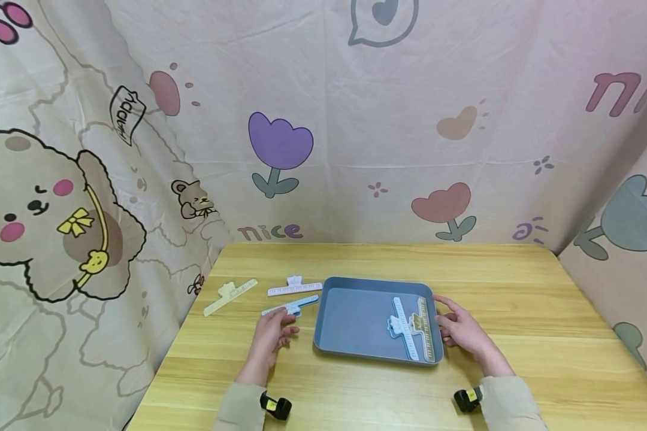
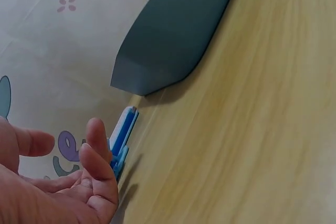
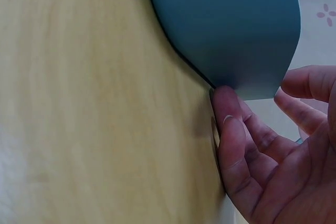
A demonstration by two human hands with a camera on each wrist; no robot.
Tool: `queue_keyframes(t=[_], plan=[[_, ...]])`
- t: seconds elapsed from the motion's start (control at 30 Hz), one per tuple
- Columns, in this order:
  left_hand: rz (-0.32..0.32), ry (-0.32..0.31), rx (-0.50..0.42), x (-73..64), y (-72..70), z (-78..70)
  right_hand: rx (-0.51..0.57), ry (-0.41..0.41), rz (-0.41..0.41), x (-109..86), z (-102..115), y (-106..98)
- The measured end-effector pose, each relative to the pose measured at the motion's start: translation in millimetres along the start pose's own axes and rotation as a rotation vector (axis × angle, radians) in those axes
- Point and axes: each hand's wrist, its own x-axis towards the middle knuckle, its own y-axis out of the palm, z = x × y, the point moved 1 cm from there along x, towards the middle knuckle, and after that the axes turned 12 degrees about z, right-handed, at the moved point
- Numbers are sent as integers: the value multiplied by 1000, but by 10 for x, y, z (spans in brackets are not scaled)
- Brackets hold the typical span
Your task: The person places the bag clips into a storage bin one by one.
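My left hand (image 1: 272,335) reaches over a blue ruler clip (image 1: 307,301) lying on the table left of the tray. In the left wrist view, the thumb stands apart from the loosely bent fingers, and the blue clip shows partly behind them. My right hand (image 1: 462,329) holds the right side of a blue-grey tray (image 1: 356,323). The right wrist view has its thumb at the rim and its fingertips against the lower outer wall (image 3: 252,51). Inside the tray, a light blue ruler clip (image 1: 406,329) and a yellowish ruler clip (image 1: 425,329) lie side by side near the right wall.
Farther left on the wooden table (image 1: 490,269) lie a pale yellow ruler clip (image 1: 229,296) and a whitish-purple ruler clip (image 1: 295,288). A patterned curtain (image 1: 356,120) hangs behind the table's back edge and along the sides.
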Motion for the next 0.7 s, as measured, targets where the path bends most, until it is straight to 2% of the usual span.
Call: queue_keyframes(t=[0.2, 0.47, 0.7], plan=[[-14, -30, -65, 128, -37, 7, -14, 2, -2, 1, -6, 0], [-18, -5, -103, 243, -44, 28, 6, -5, 3, 10, -13, -4], [-70, -1, -114, 305, -34, 19, 6, -5, 4, 7, -10, -6]])
